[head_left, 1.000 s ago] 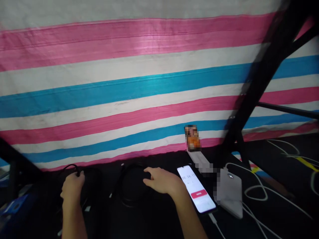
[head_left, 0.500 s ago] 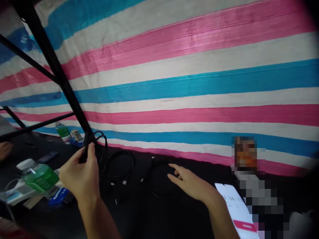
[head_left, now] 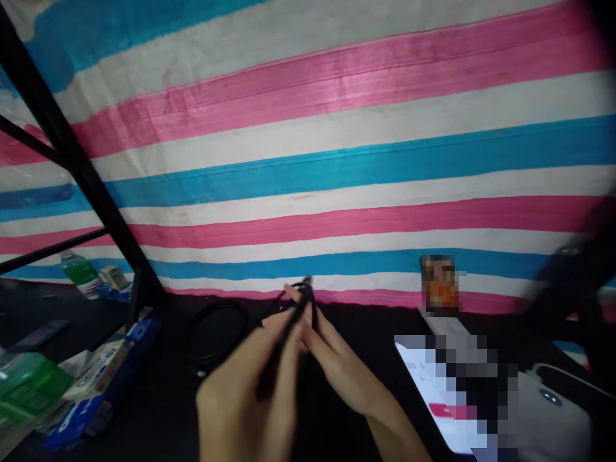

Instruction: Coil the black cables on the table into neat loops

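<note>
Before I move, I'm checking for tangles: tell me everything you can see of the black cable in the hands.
The black cable is thin and rubbery-looking, bent into loops before the striped sheet. The left hand holds it up beside the right hand; blur hides whether that one grips too, any tangles, and the ends.

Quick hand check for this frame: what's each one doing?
Left hand: closed, holding a black cable between thumb and fingers.
Right hand: fingers at the same cable, partly hidden; can't tell whether it grips.
</note>
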A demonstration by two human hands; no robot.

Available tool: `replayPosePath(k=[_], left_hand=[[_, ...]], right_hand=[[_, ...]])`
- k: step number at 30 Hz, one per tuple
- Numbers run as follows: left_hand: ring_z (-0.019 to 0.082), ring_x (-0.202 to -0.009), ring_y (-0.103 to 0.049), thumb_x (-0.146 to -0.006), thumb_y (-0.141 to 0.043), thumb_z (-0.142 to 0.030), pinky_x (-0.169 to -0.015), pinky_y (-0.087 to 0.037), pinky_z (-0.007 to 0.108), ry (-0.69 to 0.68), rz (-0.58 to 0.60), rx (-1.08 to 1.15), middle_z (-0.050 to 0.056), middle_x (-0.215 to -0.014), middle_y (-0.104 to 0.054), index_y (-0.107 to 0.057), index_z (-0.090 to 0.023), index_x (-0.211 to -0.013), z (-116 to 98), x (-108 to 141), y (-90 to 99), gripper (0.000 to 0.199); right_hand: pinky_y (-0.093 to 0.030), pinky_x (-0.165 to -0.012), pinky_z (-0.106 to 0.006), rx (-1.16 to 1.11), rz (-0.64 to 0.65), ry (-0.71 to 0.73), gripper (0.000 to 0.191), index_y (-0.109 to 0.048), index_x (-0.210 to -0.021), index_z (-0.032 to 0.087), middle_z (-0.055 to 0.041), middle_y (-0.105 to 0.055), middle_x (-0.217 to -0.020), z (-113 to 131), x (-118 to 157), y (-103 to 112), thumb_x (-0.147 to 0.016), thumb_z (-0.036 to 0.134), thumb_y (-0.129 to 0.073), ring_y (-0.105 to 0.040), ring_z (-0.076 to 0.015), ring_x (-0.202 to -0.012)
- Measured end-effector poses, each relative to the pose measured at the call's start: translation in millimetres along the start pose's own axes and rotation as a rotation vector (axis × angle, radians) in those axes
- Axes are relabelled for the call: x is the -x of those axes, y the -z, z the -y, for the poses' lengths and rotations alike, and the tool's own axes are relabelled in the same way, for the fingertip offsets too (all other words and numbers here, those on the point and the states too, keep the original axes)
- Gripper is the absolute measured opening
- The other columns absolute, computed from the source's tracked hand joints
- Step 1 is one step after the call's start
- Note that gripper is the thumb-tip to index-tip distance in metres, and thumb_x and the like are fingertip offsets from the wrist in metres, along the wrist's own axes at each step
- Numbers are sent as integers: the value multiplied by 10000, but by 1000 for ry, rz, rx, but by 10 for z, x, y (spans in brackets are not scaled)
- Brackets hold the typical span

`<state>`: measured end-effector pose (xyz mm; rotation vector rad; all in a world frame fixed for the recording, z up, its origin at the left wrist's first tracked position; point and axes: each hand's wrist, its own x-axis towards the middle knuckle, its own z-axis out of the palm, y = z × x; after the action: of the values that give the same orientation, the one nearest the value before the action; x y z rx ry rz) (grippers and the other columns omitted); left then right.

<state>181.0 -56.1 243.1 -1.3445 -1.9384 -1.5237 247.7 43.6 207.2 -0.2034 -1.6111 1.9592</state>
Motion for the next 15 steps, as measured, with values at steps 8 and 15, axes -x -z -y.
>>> replayPosePath(k=[8, 15], left_hand=[[95, -549, -626, -757, -583, -287, -537, -509, 124, -279, 670, 185, -47, -663, -679, -419, -293, -1283, -22, 162, -158, 551], [108, -626, -631, -805, -524, -321, -725, -527, 196, 11, 696, 438, -71, -563, -627, -472, -313, -1205, -79, 3, -206, 403]], right_hand=[[-471, -610, -283, -46, 79, -66, 435, -509, -1188, 190, -59, -652, -785, 228, 117, 39, -853, 461, -448, -640, -162, -676], [-458, -538, -235, 146, -130, -134, 472, -605, -1091, 210, -39, -624, -739, 370, 251, 138, -855, 541, -366, -578, -120, -564]])
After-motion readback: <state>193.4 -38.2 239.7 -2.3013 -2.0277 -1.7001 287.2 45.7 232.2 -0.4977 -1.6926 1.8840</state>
